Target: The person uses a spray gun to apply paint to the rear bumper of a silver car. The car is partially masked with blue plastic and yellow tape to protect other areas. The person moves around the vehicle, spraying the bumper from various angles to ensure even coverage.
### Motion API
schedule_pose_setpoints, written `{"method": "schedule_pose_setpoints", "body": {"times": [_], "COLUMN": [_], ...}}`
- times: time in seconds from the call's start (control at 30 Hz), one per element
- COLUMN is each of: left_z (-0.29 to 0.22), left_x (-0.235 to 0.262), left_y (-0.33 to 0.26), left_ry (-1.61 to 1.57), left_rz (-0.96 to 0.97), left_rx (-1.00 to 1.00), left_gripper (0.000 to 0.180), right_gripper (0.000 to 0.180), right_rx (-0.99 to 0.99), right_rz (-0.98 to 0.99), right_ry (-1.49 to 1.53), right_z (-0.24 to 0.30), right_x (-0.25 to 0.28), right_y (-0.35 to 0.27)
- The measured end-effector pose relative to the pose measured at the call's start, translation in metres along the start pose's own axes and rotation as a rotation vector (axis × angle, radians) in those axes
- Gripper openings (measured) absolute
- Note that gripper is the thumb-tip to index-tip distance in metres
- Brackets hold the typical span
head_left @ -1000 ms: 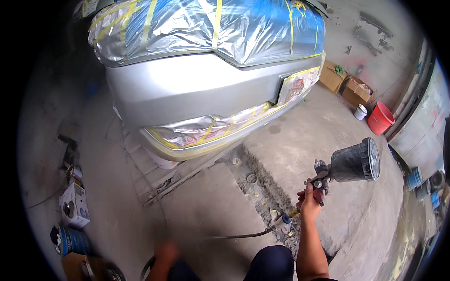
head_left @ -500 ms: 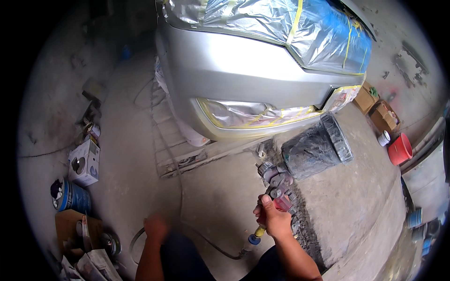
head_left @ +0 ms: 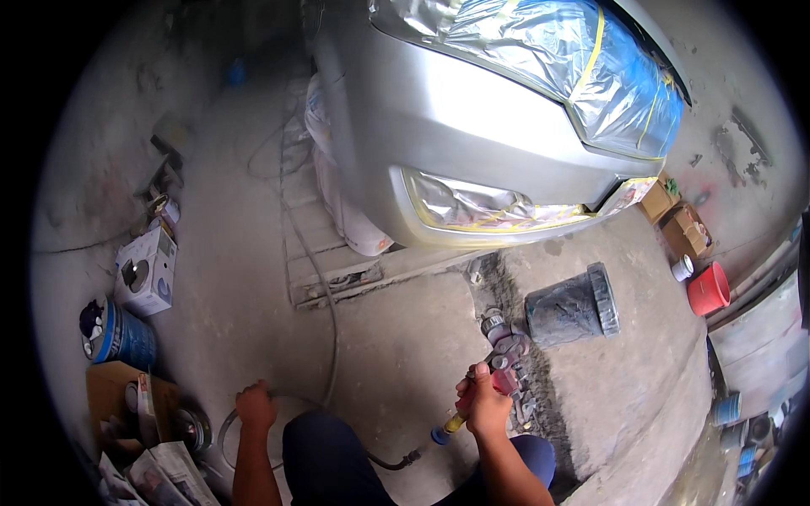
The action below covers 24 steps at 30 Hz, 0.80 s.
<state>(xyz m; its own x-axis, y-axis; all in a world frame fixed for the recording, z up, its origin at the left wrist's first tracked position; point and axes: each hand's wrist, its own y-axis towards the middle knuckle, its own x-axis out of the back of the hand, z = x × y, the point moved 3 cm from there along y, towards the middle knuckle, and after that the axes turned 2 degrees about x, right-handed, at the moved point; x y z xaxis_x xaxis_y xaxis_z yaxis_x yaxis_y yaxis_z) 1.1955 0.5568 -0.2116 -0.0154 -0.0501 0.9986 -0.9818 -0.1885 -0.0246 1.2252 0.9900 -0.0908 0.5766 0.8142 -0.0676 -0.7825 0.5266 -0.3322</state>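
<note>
While right hand (head_left: 488, 406) grips the spray gun (head_left: 540, 325), fist closed, left hand (head_left: 255, 406) curls around the hose (head_left: 325, 337).

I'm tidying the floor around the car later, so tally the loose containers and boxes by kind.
Cardboard boxes right of the car: 2
White box on the left: 1
Blue drum on the left: 1
Red bucket: 1
Small white tub: 1
Total: 6
</note>
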Motion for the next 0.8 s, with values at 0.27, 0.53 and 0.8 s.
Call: {"method": "schedule_pose_setpoints", "body": {"times": [0.27, 0.53, 0.8], "left_z": [0.014, 0.055, 0.055], "left_x": [-0.013, -0.021, -0.039], "left_y": [-0.002, -0.005, -0.020], "left_ry": [-0.026, -0.127, -0.123], "left_rz": [0.005, -0.017, 0.066], "left_rx": [-0.015, 0.068, 0.009], "left_gripper": [0.021, 0.019, 0.020], "right_gripper": [0.055, 0.029, 0.041], "right_rx": [0.211, 0.372, 0.121], "right_rz": [0.140, 0.282, 0.023], "right_ry": [-0.041, -0.006, -0.121], "right_z": [-0.022, -0.044, -0.084], "right_x": [-0.046, -0.105, -0.071], "right_y": [-0.030, -0.022, -0.049]}}
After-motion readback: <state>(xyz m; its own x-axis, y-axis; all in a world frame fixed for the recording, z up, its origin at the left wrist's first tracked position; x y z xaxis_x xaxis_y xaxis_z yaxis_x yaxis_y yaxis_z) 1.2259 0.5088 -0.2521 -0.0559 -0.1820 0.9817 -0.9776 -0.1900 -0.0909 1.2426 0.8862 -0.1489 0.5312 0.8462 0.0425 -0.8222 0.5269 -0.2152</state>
